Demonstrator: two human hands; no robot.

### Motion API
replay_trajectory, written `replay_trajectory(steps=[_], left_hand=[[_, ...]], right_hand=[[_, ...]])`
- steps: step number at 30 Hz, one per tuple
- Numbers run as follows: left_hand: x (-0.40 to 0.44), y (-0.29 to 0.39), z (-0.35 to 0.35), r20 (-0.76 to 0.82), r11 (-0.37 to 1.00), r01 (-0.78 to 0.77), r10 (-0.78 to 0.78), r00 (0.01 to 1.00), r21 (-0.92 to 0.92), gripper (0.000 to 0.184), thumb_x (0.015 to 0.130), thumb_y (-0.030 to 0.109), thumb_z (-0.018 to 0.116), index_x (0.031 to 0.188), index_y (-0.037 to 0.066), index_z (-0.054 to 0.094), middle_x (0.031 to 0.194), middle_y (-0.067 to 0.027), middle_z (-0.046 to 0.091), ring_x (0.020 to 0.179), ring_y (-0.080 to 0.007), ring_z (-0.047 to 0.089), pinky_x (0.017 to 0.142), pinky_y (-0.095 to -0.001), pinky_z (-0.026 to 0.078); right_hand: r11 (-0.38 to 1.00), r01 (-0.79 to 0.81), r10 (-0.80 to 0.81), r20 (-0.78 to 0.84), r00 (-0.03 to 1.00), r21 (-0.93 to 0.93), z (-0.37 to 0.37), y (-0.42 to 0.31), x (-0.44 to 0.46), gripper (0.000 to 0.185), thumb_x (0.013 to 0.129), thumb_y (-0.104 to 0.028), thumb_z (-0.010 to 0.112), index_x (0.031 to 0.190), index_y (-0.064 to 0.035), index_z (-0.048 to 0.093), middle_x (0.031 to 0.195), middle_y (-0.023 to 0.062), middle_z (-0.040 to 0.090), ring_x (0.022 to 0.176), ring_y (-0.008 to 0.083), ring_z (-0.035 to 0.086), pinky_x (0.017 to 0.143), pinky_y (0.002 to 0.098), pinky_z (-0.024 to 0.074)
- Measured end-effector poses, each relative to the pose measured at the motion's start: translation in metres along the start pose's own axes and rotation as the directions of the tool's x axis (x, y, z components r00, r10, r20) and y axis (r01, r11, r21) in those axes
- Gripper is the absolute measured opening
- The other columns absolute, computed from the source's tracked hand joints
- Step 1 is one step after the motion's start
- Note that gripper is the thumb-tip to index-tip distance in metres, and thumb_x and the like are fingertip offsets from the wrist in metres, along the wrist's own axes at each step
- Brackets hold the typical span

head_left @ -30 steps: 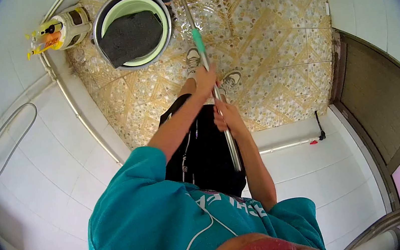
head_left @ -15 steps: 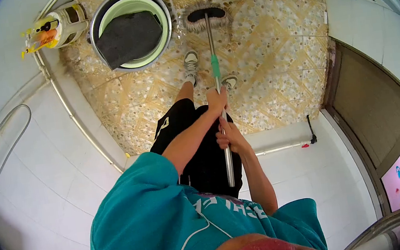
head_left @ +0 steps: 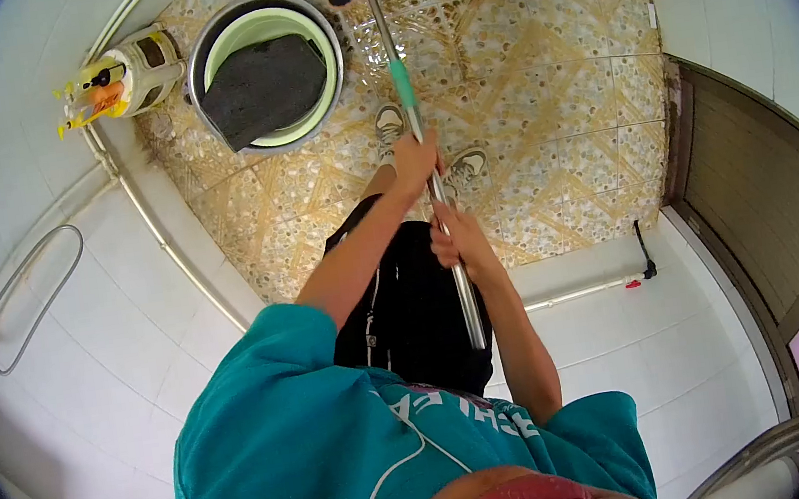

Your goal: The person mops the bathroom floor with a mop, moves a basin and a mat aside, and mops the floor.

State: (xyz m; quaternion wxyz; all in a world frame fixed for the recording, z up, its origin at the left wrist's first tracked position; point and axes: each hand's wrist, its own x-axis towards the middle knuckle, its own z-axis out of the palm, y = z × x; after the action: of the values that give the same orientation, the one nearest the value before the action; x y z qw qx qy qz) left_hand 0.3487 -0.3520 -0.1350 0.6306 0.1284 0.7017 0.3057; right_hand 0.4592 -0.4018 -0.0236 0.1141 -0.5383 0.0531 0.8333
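Note:
A mop (head_left: 402, 82) with a silver pole, a green sleeve and a dark oval head slants away from my body. Its head rests on the patterned tile floor at the top of the view, with the fringe barely visible. My left hand (head_left: 417, 160) wraps round the pole below the green sleeve. Lower down, nearer the pole's end, my right hand (head_left: 462, 240) is closed round it too. The pole's free end lies in front of my black shorts. My shoes stand on either side of the pole.
Left of the mop stands a metal basin (head_left: 196, 84) holding a pale green basin (head_left: 332, 77) with a dark grey cloth (head_left: 266, 90) in it. A white container (head_left: 144, 73) with yellow-topped bottles is beside them. Pipes follow the walls; a brown door (head_left: 760, 192) is at right.
The mop head has moved forward and to the left, and the pole now tilts more. Both hands have stayed closed on the pole, the left one shifting slightly forward.

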Motion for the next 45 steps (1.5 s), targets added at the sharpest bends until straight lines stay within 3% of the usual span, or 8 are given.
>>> replay_trajectory(steps=[6, 12, 17, 23, 25, 29, 35, 45], left_hand=[[-0.058, -0.084, 0.039, 0.164, 0.967, 0.233, -0.214, 0.963, -0.101, 0.039, 0.090, 0.027, 0.050, 0.062, -0.001, 0.046, 0.047, -0.0102, 0.049, 0.037, -0.0202, 0.052, 0.033, -0.0345, 0.040], [-0.110, -0.118, 0.081, 0.105, 0.905, 0.424, -0.420, 0.901, -0.020, 0.036, 0.090, 0.024, 0.052, 0.068, -0.005, 0.047, 0.050, -0.0131, 0.052, 0.036, -0.0228, 0.053, 0.036, -0.0354, 0.047], [-0.066, -0.125, 0.051, 0.009, 0.960, 0.280, -0.280, 0.960, 0.008, 0.037, 0.089, 0.026, 0.052, 0.070, -0.006, 0.048, 0.049, -0.0143, 0.052, 0.037, -0.0229, 0.054, 0.035, -0.0363, 0.044], [0.040, -0.062, -0.019, -0.130, 0.971, 0.131, -0.106, 0.986, 0.202, 0.035, 0.087, 0.026, 0.054, 0.068, -0.004, 0.049, 0.047, -0.0111, 0.051, 0.035, -0.0216, 0.052, 0.034, -0.0352, 0.041], [0.065, -0.029, -0.042, -0.024, 0.992, -0.040, 0.043, 0.999, 0.117, 0.031, 0.087, 0.022, 0.053, 0.069, -0.002, 0.049, 0.048, -0.0082, 0.049, 0.035, -0.0193, 0.050, 0.035, -0.0341, 0.041], [0.074, 0.018, -0.033, -0.090, 0.996, 0.091, -0.092, 0.992, -0.019, 0.028, 0.087, 0.020, 0.053, 0.068, -0.001, 0.049, 0.051, -0.0071, 0.048, 0.037, -0.0177, 0.047, 0.036, -0.0339, 0.041], [-0.020, -0.050, 0.021, 0.090, 0.994, 0.079, -0.085, 0.992, 0.071, 0.024, 0.088, 0.018, 0.054, 0.075, -0.001, 0.047, 0.052, -0.0074, 0.048, 0.039, -0.0168, 0.047, 0.037, -0.0332, 0.042], [-0.199, -0.206, 0.211, 0.092, 0.937, 0.344, -0.348, 0.933, 0.057, 0.032, 0.090, 0.023, 0.052, 0.068, 0.001, 0.044, 0.053, -0.0082, 0.047, 0.040, -0.0180, 0.048, 0.038, -0.0330, 0.042]], right_hand=[[0.994, -0.109, 0.110, -0.102, 0.989, 0.016, -0.046, 0.036, -0.062, 0.033, 0.093, -0.042, 0.048, 0.079, -0.0119, 0.043, 0.049, -0.0048, 0.029, 0.036, 0.0041, 0.026, 0.032, 0.0192, 0.0190], [0.957, -0.291, 0.287, -0.201, 0.937, 0.011, -0.090, 0.065, -0.094, 0.038, 0.093, -0.047, 0.044, 0.076, -0.0128, 0.040, 0.047, -0.0045, 0.026, 0.035, 0.0051, 0.023, 0.032, 0.0201, 0.0197], [0.936, -0.348, 0.337, -0.162, 0.927, -0.044, -0.062, 0.051, -0.043, 0.040, 0.092, -0.048, 0.043, 0.074, -0.0130, 0.039, 0.047, -0.0038, 0.027, 0.035, 0.0072, 0.025, 0.033, 0.0231, 0.0226], [0.995, -0.026, 0.029, 0.023, 0.999, -0.101, 0.001, 0.027, 0.054, 0.042, 0.090, -0.049, 0.047, 0.071, -0.0120, 0.038, 0.046, -0.0032, 0.029, 0.034, 0.0077, 0.029, 0.033, 0.0241, 0.0255], [0.990, 0.063, -0.061, 0.014, 0.998, -0.130, 0.020, 0.008, 0.082, 0.038, 0.093, -0.039, 0.047, 0.072, -0.0085, 0.040, 0.048, -0.0014, 0.034, 0.037, 0.0092, 0.034, 0.034, 0.0276, 0.0297], [0.993, 0.088, -0.095, 0.089, 0.991, 0.083, 0.030, -0.017, 0.073, 0.036, 0.093, -0.035, 0.048, 0.070, -0.0086, 0.041, 0.049, -0.0017, 0.036, 0.037, 0.0084, 0.034, 0.034, 0.0256, 0.0284], [0.993, 0.109, -0.110, 0.028, 0.993, 0.048, -0.055, 0.049, -0.012, 0.033, 0.093, -0.034, 0.049, 0.072, -0.0096, 0.042, 0.050, -0.0034, 0.035, 0.037, 0.0065, 0.032, 0.033, 0.0235, 0.0260], [0.998, -0.041, 0.048, -0.218, 0.975, 0.041, -0.247, 0.138, -0.179, 0.033, 0.092, -0.039, 0.049, 0.075, -0.0118, 0.042, 0.050, -0.0056, 0.030, 0.036, 0.0042, 0.028, 0.032, 0.0205, 0.0226]])
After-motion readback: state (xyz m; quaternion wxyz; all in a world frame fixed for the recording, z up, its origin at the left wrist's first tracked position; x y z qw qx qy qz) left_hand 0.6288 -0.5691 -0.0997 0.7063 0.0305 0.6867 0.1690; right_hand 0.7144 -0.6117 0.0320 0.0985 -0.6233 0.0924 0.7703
